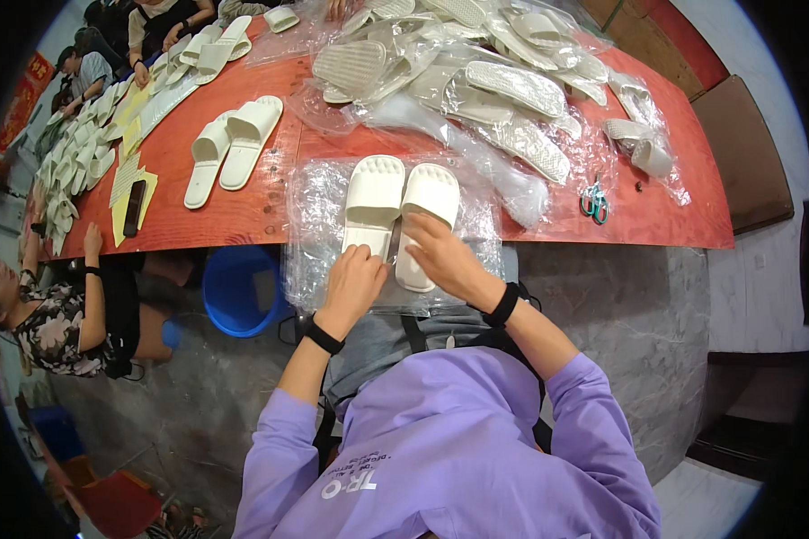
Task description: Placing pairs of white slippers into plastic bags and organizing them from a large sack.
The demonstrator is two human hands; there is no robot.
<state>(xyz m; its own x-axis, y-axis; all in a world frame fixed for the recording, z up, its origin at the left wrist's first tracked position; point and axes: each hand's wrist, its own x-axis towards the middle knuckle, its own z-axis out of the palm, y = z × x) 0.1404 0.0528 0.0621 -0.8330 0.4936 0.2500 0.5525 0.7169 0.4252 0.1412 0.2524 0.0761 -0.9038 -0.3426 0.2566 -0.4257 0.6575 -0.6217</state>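
A pair of off-white slide slippers lies side by side on a stack of clear plastic bags (310, 211) at the table's front edge, open toes pointing away from me. My left hand (358, 277) has its fingers bent over the heel end of the left slipper (375, 175). On the right slipper (436, 184), the fingers of my right hand (445, 260) curl over the inner side just behind the strap, thumb partly hidden. Both slippers lie flat, their heels near my lap.
Bagged slippers (512, 85) are heaped at the back. Another slipper pair (234, 148) lies to the left, near a dark phone-like object (135, 208) on yellow paper. Teal scissors (594, 201) lie right. A blue bucket (240, 292) stands below the table. Co-workers sit along the left.
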